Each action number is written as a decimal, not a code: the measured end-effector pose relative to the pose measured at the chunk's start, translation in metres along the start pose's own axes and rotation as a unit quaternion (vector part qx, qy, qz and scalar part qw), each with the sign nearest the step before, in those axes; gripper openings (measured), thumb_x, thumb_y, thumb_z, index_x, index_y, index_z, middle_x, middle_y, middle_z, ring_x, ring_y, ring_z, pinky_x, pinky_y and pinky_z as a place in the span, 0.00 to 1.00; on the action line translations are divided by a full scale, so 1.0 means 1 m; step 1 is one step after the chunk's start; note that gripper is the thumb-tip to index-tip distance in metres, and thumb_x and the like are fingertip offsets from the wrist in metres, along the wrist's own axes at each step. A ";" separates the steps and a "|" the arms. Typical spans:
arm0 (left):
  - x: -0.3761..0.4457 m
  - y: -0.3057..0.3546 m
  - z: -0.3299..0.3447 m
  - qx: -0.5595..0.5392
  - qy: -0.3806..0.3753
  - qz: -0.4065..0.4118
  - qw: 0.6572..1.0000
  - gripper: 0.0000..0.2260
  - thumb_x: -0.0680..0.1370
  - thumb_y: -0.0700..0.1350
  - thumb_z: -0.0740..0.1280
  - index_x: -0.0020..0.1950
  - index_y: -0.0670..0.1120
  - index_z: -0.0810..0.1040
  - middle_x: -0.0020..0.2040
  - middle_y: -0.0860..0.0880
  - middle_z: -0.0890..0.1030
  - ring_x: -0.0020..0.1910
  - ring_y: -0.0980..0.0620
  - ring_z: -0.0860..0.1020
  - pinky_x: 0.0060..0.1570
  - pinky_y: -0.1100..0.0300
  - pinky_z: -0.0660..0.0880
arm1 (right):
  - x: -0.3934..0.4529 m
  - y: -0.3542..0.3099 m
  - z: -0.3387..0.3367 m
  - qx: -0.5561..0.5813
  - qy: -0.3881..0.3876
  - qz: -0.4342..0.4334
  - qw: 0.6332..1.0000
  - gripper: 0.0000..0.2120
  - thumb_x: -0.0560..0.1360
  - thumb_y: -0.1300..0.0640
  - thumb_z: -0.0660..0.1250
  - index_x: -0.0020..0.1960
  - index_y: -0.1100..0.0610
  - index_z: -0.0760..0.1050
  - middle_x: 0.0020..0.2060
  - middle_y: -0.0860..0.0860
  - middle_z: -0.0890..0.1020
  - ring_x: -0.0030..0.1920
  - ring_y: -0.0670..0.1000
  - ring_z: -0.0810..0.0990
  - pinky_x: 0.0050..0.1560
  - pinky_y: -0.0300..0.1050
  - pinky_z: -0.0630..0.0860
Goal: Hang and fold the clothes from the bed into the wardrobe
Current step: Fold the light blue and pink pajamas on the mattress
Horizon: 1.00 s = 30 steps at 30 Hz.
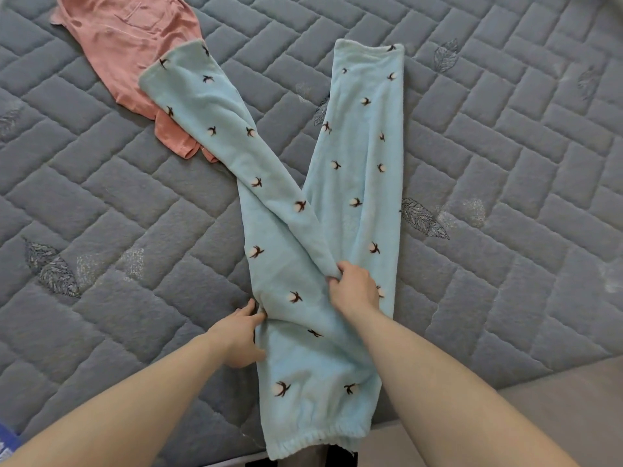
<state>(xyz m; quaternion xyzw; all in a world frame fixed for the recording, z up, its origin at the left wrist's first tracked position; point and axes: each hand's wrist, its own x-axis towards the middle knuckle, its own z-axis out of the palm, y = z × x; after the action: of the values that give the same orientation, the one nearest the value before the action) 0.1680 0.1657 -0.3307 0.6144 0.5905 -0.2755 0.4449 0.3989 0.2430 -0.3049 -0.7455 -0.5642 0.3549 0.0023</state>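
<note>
Light blue fleece pyjama trousers (296, 362) with a dark flower print lie on the grey quilted bed (505, 163), waistband at the near edge and the two legs spread in a V. My right hand (354, 291) pinches the fabric at the crotch, where the left leg crosses over. At the trousers' left edge near the hip, my left hand (239, 335) grips the fabric. A pink top (131, 38) lies crumpled at the far left, partly under the left trouser leg.
The bed's near edge runs along the bottom right, with beige floor (556, 399) beyond it. A blue object (6, 439) shows at the bottom left corner.
</note>
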 end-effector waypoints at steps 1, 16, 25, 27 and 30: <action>0.000 0.000 -0.001 0.000 0.000 0.001 1.000 0.45 0.76 0.60 0.70 0.85 0.55 0.47 0.85 0.51 0.40 0.84 0.46 0.53 0.79 0.52 0.61 | 0.001 0.001 -0.003 0.041 0.029 0.004 0.999 0.04 0.80 0.53 0.64 0.49 0.50 0.77 0.47 0.53 0.83 0.50 0.60 0.81 0.45 0.49 0.74; 0.002 0.004 -0.067 -0.084 0.182 -0.011 0.980 0.23 0.74 0.57 0.69 0.69 0.56 0.75 0.64 0.51 0.77 0.62 0.48 0.78 0.60 0.52 0.76 | 0.009 0.067 -0.029 0.041 0.015 0.106 0.993 0.16 0.80 0.53 0.65 0.67 0.52 0.73 0.64 0.55 0.78 0.62 0.61 0.78 0.59 0.52 0.74; 0.063 -0.013 -0.115 -0.032 0.108 -0.093 0.989 0.44 0.77 0.65 0.67 0.85 0.59 0.45 0.85 0.47 0.39 0.82 0.32 0.49 0.79 0.40 0.59 | 0.041 -0.009 -0.040 0.037 0.087 -0.092 0.991 0.31 0.76 0.49 0.70 0.75 0.48 0.64 0.69 0.47 0.66 0.55 0.56 0.80 0.55 0.52 0.75; 0.070 -0.009 -0.102 -0.011 0.090 -0.091 0.992 0.47 0.77 0.66 0.67 0.84 0.59 0.38 0.83 0.46 0.33 0.81 0.29 0.40 0.79 0.36 0.56 | 0.054 -0.029 -0.035 0.023 0.075 -0.110 0.991 0.30 0.77 0.48 0.70 0.76 0.46 0.64 0.70 0.46 0.66 0.54 0.56 0.80 0.53 0.50 0.76; 0.075 -0.009 -0.100 -0.009 0.081 -0.093 0.992 0.49 0.76 0.67 0.68 0.83 0.61 0.35 0.82 0.47 0.30 0.81 0.29 0.38 0.78 0.36 0.57 | 0.073 -0.053 -0.025 -0.005 0.054 -0.136 0.989 0.30 0.79 0.49 0.69 0.78 0.47 0.64 0.71 0.45 0.65 0.56 0.54 0.79 0.56 0.49 0.76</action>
<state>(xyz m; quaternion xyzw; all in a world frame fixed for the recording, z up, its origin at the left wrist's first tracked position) 0.1519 0.2877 -0.3525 0.5732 0.6812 -0.2596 0.3742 0.3762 0.3341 -0.3032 -0.6798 -0.6615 0.3071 0.0774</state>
